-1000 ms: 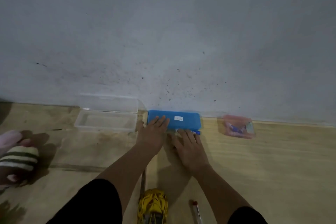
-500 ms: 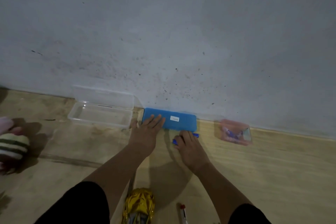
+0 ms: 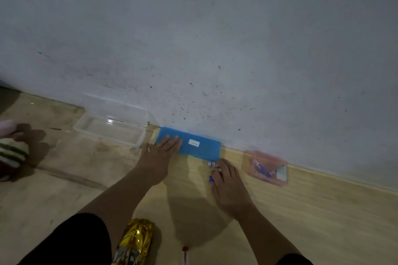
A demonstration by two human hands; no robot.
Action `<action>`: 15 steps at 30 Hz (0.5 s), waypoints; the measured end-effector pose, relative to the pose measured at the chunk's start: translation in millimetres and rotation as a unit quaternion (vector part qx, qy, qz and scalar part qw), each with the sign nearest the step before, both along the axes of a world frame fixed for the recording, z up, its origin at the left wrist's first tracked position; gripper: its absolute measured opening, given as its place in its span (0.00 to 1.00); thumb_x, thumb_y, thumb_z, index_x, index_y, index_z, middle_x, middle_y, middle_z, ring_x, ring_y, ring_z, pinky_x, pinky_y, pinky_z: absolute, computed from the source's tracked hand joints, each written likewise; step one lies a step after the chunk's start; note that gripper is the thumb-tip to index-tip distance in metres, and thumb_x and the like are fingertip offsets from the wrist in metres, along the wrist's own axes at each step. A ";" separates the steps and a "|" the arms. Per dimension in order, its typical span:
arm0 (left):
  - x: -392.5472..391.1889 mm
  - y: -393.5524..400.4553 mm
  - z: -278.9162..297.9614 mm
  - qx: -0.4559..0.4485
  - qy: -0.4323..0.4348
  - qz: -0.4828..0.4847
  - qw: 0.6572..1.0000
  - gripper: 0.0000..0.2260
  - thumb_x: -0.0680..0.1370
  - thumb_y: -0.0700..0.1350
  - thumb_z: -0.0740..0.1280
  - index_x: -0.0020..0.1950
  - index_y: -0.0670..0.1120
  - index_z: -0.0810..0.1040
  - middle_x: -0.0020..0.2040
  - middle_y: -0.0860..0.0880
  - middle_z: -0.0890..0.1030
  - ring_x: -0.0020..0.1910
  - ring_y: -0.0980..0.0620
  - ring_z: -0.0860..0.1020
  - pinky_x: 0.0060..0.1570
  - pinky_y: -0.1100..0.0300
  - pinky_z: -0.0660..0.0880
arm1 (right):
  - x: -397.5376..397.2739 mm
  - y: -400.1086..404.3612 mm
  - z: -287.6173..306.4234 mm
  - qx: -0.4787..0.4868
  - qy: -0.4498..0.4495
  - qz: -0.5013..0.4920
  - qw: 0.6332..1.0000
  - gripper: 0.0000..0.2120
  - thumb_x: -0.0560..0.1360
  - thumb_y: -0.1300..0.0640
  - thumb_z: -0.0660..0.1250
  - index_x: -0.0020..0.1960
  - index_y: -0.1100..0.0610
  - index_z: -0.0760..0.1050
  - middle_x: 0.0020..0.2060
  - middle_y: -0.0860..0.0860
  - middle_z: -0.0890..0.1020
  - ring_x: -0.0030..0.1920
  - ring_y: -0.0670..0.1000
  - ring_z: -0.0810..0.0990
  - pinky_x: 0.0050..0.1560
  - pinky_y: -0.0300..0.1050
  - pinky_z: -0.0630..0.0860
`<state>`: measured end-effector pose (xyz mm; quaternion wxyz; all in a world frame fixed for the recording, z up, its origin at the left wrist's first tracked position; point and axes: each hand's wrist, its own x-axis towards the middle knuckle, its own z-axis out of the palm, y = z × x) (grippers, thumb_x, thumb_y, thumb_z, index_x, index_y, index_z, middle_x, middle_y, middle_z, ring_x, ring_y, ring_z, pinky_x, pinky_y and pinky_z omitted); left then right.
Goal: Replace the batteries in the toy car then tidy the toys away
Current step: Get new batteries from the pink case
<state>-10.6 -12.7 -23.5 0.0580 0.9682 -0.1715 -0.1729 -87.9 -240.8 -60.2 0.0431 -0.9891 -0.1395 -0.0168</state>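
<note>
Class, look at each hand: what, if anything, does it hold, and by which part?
The left hand lies flat on the blue box, gripping nothing. The right hand covers small batteries on the floor; an actual grip cannot be told.

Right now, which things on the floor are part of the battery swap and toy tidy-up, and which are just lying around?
Part of the job:
gold toy car
batteries by the right hand
blue case under the left hand
open clear box
red-tipped tool

Probably lying about:
pink box
striped plush item
</note>
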 end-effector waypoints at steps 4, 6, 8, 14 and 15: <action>-1.2 -3.4 -0.4 0.009 -0.005 0.002 1.000 0.32 0.79 0.37 0.53 0.77 0.56 0.40 0.77 0.60 0.40 0.76 0.57 0.40 0.73 0.45 0.48 | 3.6 -7.4 -0.4 0.027 0.013 0.027 0.999 0.19 0.74 0.48 0.56 0.64 0.51 0.68 0.59 0.57 0.75 0.59 0.56 0.69 0.55 0.54 0.77; -1.5 -3.6 -0.9 0.005 -0.007 0.004 1.000 0.32 0.80 0.38 0.53 0.77 0.56 0.40 0.77 0.60 0.41 0.76 0.57 0.40 0.73 0.44 0.47 | 5.2 -8.0 0.0 0.017 0.017 0.056 0.998 0.21 0.77 0.43 0.53 0.68 0.45 0.65 0.58 0.55 0.75 0.56 0.54 0.71 0.52 0.51 0.76; -1.7 -4.6 -1.1 0.007 -0.007 0.004 1.000 0.31 0.80 0.38 0.53 0.77 0.56 0.40 0.77 0.59 0.40 0.76 0.57 0.40 0.73 0.44 0.46 | 6.3 -6.8 2.3 0.000 0.013 0.085 0.996 0.21 0.79 0.40 0.48 0.70 0.39 0.61 0.55 0.53 0.75 0.52 0.53 0.72 0.47 0.48 0.75; -2.9 -5.5 -1.2 0.022 0.002 0.001 1.000 0.31 0.81 0.38 0.53 0.77 0.55 0.39 0.77 0.59 0.39 0.76 0.56 0.38 0.73 0.42 0.44 | 4.7 -0.2 5.5 0.000 0.024 0.132 0.991 0.19 0.76 0.46 0.60 0.66 0.40 0.66 0.47 0.53 0.72 0.44 0.53 0.76 0.40 0.44 0.74; -3.1 -6.0 -0.5 0.025 0.004 0.001 1.000 0.31 0.81 0.38 0.53 0.77 0.55 0.39 0.77 0.58 0.39 0.76 0.56 0.38 0.73 0.42 0.44 | 3.8 1.4 8.1 0.001 0.047 0.139 0.989 0.21 0.76 0.49 0.61 0.68 0.42 0.63 0.51 0.56 0.72 0.48 0.55 0.75 0.45 0.46 0.74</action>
